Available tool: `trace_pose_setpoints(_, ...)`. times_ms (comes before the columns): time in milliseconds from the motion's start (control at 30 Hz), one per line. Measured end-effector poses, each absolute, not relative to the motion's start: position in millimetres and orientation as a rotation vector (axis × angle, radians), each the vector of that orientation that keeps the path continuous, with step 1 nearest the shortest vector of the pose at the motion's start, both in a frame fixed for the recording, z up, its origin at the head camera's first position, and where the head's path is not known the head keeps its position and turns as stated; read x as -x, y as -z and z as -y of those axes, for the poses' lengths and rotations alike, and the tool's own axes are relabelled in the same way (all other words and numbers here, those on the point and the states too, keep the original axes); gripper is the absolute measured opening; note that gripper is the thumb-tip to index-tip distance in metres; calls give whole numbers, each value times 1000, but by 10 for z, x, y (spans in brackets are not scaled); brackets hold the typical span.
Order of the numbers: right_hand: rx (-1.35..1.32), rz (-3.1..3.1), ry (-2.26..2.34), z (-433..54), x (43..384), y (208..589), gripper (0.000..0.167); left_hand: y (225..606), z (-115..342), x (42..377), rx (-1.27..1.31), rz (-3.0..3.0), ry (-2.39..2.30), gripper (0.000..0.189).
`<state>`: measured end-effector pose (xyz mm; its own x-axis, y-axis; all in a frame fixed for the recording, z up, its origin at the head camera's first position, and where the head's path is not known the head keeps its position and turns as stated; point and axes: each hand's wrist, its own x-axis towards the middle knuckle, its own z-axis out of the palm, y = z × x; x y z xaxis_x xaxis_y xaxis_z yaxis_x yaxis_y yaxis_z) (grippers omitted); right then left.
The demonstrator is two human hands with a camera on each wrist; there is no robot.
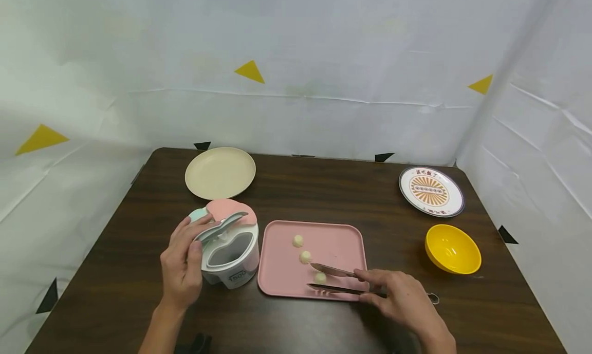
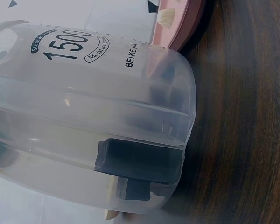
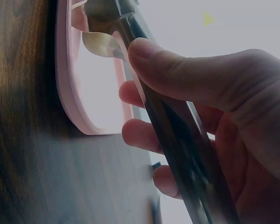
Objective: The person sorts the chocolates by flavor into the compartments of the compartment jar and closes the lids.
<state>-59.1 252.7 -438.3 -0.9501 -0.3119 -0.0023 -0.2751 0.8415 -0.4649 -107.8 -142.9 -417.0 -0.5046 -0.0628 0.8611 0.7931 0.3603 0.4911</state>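
Note:
My left hand (image 1: 182,266) holds up the grey flap lid (image 1: 221,227) of a clear storage container (image 1: 251,261), whose opening shows below it. The left wrist view is filled by the container's side (image 2: 84,100), marked 1500. In my right hand (image 1: 409,300) are metal tongs (image 1: 334,270), their arms spread over a pink tray (image 1: 273,279). Between the tong tips sits a small pale ball (image 1: 320,278); whether they touch it I cannot tell. Two similar balls (image 1: 305,257) lie farther back on the tray. Thumb and fingers grip the tongs (image 3: 179,135) in the right wrist view.
A cream plate (image 1: 220,173) stands behind the container. At the right are a patterned plate (image 1: 431,191) and a yellow bowl (image 1: 453,248). White sheeting (image 1: 305,117) rises behind the dark wooden table (image 1: 319,189).

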Motion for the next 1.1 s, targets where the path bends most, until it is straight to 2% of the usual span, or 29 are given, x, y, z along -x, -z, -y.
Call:
trace_pose_setpoints(733,511,-3101,795,-2521,621,4339,41,4165,1431,1072,640,1785,1245,29)
trace_pose_setpoints(900,665,-3226,928,-2451,643,4252,46,4163,1425,1069,641,1779,1244,29)
trace_pose_setpoints(1100,1008,-3219,1237,-2182,703,4118,52,4155,1422,1062,640,1784,1243,28)
